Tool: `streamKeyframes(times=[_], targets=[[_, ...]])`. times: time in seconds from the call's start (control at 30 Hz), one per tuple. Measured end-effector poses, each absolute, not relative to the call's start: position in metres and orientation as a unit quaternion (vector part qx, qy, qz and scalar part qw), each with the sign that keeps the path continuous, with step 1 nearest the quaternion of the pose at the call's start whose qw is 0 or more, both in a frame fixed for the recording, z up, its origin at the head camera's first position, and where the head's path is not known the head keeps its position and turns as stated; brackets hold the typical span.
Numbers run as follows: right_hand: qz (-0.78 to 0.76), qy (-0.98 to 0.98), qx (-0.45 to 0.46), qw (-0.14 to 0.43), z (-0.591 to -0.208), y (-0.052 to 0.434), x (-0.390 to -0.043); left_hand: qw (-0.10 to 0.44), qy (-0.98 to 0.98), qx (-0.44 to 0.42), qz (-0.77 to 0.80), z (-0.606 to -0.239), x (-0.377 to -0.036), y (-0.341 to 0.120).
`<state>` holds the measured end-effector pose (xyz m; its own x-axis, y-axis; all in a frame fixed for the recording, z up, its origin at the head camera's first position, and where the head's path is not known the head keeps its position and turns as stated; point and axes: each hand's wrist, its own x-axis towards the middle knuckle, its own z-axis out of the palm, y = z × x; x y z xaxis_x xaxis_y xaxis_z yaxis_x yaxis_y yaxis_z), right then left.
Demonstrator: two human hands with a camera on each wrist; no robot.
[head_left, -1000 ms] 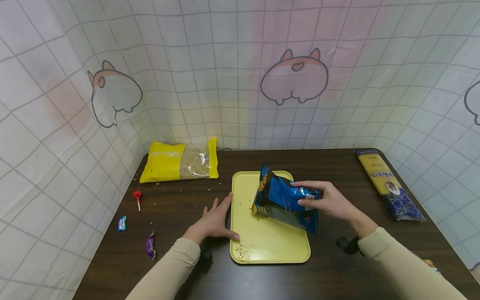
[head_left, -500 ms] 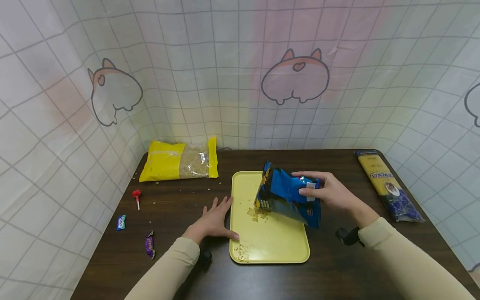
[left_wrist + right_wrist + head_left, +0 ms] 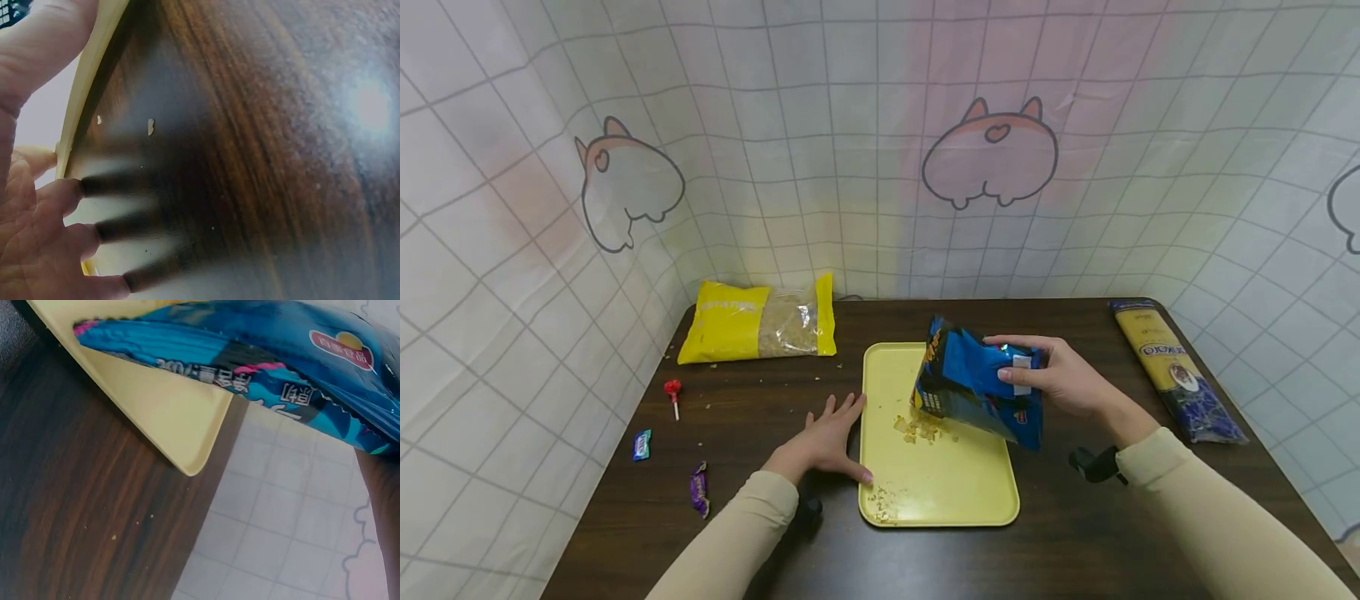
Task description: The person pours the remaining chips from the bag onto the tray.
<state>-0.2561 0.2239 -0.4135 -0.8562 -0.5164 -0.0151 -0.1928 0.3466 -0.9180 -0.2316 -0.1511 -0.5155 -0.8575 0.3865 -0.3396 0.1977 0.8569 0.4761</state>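
Observation:
A blue snack bag point(image 3: 973, 390) hangs tilted over the yellow tray point(image 3: 951, 492), its mouth pointing down and left. My right hand point(image 3: 1054, 377) grips the bag at its upper end. Broken snack pieces point(image 3: 919, 428) lie on the tray under the bag's mouth, with more crumbs point(image 3: 880, 502) near the tray's front left corner. My left hand point(image 3: 829, 442) lies flat on the dark table, fingers spread, thumb against the tray's left edge point(image 3: 94, 69). The right wrist view shows the bag point(image 3: 262, 362) above the tray point(image 3: 169, 419).
A yellow bag of grain point(image 3: 758, 322) lies at the back left. A red lollipop point(image 3: 673, 393) and two wrapped candies point(image 3: 643, 444) point(image 3: 700, 488) sit at the left edge. A long pasta packet point(image 3: 1177, 367) lies along the right side. Tiled curtain walls enclose the table point(image 3: 775, 417).
The right hand has lifted and tipped the bag a little further back. Snack pieces have dropped onto the tray beneath its mouth. The left hand has stayed put.

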Motion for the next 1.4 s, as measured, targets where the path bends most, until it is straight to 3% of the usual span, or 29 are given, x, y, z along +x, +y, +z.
streamKeyframes(times=[1.4], targets=[[-0.515, 0.826, -0.195, 0.122, -0.397, 0.223, -0.240, 0.215, 0.941, 0.150, 0.214, -0.519, -0.232, -0.150]])
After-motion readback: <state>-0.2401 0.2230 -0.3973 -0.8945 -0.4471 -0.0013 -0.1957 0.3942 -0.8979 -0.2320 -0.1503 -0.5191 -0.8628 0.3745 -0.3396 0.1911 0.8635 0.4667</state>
